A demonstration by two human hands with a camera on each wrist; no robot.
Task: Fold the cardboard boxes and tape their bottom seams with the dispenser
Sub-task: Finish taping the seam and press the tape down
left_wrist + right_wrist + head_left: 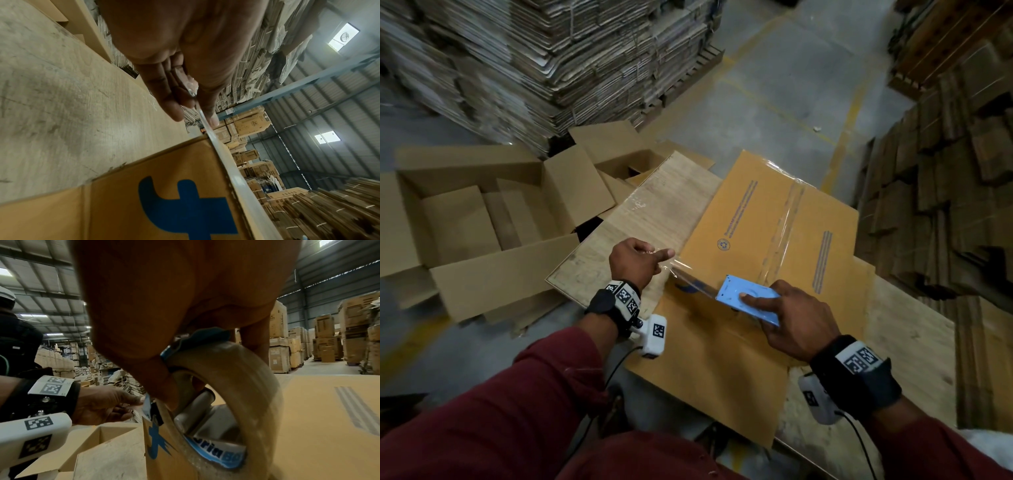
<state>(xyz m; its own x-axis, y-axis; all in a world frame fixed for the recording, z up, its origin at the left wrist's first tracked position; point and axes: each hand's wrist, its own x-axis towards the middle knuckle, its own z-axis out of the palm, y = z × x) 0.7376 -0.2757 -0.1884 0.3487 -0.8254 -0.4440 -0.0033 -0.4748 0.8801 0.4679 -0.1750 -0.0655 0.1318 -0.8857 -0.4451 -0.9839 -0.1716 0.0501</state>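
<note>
A brown cardboard box stands bottom-up on the plywood table, with clear tape along its centre seam. My right hand grips the blue tape dispenser at the box's near edge; its tape roll fills the right wrist view. A strip of clear tape stretches left from the dispenser to my left hand, which pinches its free end between thumb and fingers just off the box's near left corner. The box side bears a blue logo.
Several folded open boxes lie on the floor to the left. Tall stacks of flat cardboard stand behind and at the right. A grey floor aisle with yellow lines runs ahead.
</note>
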